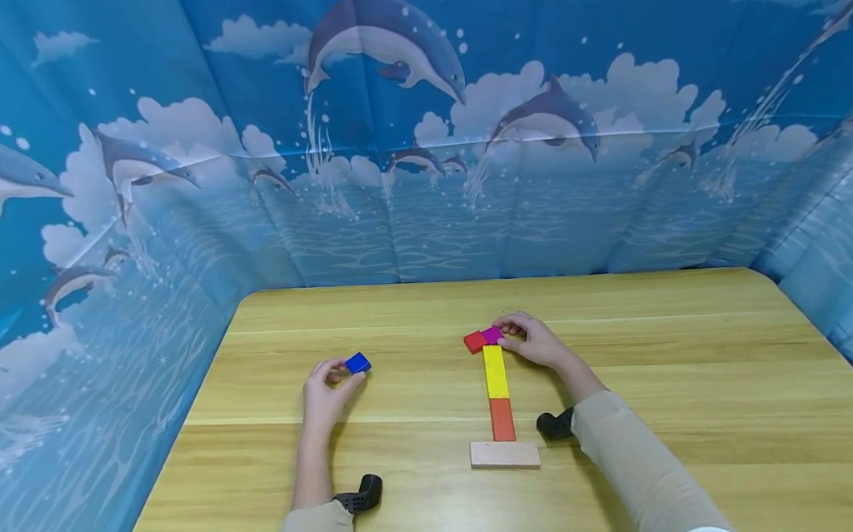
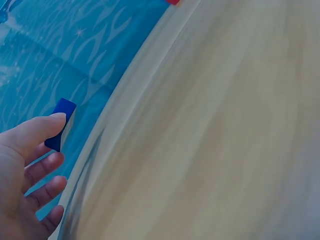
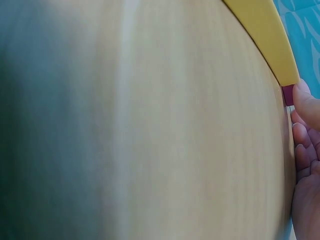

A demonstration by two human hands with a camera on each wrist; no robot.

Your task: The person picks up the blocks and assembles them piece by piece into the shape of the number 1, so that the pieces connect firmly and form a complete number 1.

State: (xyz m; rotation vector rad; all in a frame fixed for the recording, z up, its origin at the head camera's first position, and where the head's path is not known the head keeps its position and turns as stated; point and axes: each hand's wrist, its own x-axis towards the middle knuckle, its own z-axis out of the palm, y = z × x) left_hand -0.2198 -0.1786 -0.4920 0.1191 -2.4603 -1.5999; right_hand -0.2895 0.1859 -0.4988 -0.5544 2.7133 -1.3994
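Observation:
Above the left part of the table, my left hand (image 1: 324,395) pinches a small blue block (image 1: 358,362) between thumb and fingers; the left wrist view also has this blue block (image 2: 62,124) at the thumb tip. My right hand (image 1: 536,344) holds a magenta block (image 1: 492,335) at the top end of a long yellow block (image 1: 495,372). A red block (image 1: 475,342) lies against the magenta one on its left. Below the yellow block, an orange-red block (image 1: 502,420) continues the line down to a pale wooden block (image 1: 505,454) lying crosswise.
The wooden table (image 1: 400,318) has its far edge against a blue dolphin-print curtain (image 1: 408,217), which also hangs along the left and right sides. A black wrist camera (image 1: 362,495) juts from the left sleeve, and another black camera (image 1: 555,425) from the right.

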